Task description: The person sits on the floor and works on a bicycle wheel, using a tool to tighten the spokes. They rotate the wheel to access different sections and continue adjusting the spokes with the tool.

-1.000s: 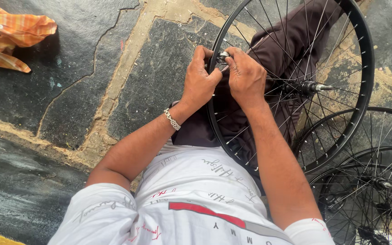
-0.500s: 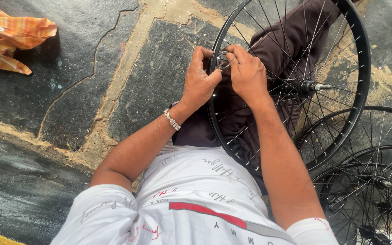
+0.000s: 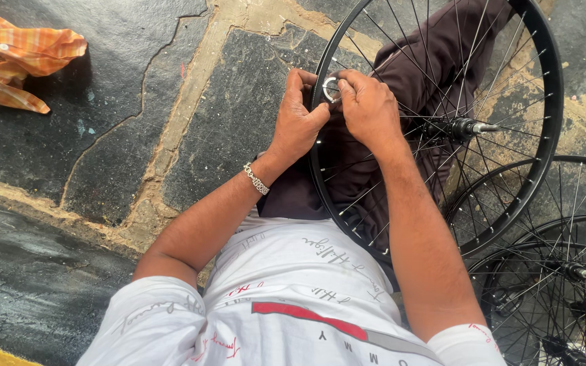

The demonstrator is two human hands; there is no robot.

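Cracked, perhaps damp, stone floor point(image 3: 103, 135)

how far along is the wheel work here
Done: the wheel on the lap is fully laced with spokes, hub in place. In hand: the left hand and right hand hold a small metal ring tool at the rim. Left: more wheels lie alongside; their state is unclear.

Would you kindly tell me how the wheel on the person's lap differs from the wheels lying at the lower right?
The lap wheel rests across the dark-trousered legs, whole rim nearly in view; the stacked wheels lie on the stone floor, overlapping and cut by the frame. Both hands, left hand and right hand, grip the lap wheel's rim around a small silver ring tool; nobody touches the stacked wheels. All share black rims and thin spokes.
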